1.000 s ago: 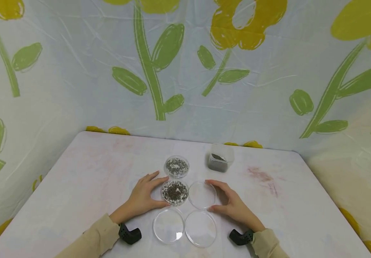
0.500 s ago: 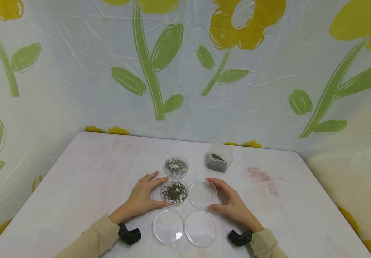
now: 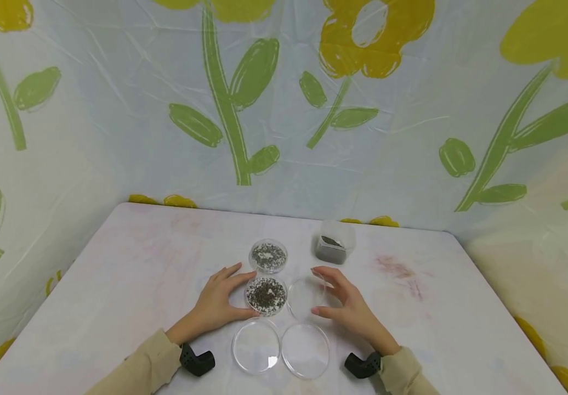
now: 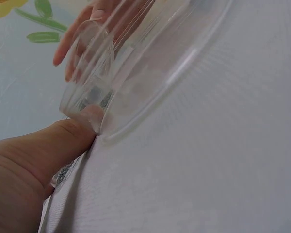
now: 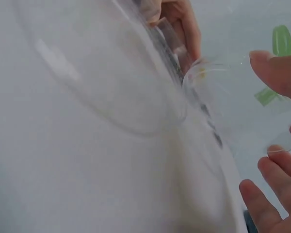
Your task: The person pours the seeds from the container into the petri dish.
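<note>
On the table, a round petri dish [image 3: 266, 295] with dark and white granules lies between the thumb and index finger of my left hand [image 3: 217, 300]; in the left wrist view the thumb [image 4: 68, 141] presses its clear side wall. My right hand [image 3: 352, 308] holds a clear petri dish lid [image 3: 306, 299] by its right edge, between thumb and fingers. The lid stands tilted, right side raised and left side low beside the filled dish. In the right wrist view, fingertips [image 5: 276, 150] touch its rim.
Behind the filled dish stands another petri dish [image 3: 268, 256] with similar, greyer granules. Two clear round dish pieces [image 3: 256, 346] lie side by side near the front. A clear square tub [image 3: 331, 249] of dark grains stands at the back right. Flowered cloth hangs behind the table.
My right hand has raised the lid's right edge, tipping it from flat to tilted, and has moved slightly left. My left hand stays around the filled dish.
</note>
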Tool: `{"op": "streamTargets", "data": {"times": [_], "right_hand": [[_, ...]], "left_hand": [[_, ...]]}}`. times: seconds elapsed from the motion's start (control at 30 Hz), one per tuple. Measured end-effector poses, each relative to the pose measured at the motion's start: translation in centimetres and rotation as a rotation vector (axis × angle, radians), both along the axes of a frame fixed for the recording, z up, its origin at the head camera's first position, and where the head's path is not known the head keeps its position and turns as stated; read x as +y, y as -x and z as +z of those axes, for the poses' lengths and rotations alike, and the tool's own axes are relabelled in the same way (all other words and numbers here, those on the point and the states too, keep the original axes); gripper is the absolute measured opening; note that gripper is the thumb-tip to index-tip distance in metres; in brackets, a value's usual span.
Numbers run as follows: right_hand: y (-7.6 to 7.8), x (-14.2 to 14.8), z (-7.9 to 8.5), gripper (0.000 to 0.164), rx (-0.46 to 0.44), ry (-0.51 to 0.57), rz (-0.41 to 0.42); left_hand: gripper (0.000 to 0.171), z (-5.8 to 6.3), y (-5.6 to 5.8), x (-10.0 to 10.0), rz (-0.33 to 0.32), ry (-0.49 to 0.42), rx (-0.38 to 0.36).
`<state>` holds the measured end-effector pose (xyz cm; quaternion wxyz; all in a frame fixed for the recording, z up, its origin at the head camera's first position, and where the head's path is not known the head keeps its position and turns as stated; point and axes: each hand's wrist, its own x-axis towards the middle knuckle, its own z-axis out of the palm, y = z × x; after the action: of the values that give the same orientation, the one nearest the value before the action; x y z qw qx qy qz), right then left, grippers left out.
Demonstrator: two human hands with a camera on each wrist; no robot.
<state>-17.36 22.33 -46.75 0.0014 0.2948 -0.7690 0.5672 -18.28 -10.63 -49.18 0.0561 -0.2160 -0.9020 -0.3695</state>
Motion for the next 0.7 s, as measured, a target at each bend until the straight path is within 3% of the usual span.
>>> {"op": "streamTargets", "data": {"times": [0.33,0.7], "right_hand": [[0.6,-2.4,1.7,0.078,0.053,0.002,0.009],[1.4,-4.9,2.5,0.076,0.090,-0.039,0.012]], "left_hand": [[0.082,-0.1,0.0,0.0,-0.002,0.004,0.024],[0.082,-0.1,0.1,0.0,0.003,0.005,0.011]]}}
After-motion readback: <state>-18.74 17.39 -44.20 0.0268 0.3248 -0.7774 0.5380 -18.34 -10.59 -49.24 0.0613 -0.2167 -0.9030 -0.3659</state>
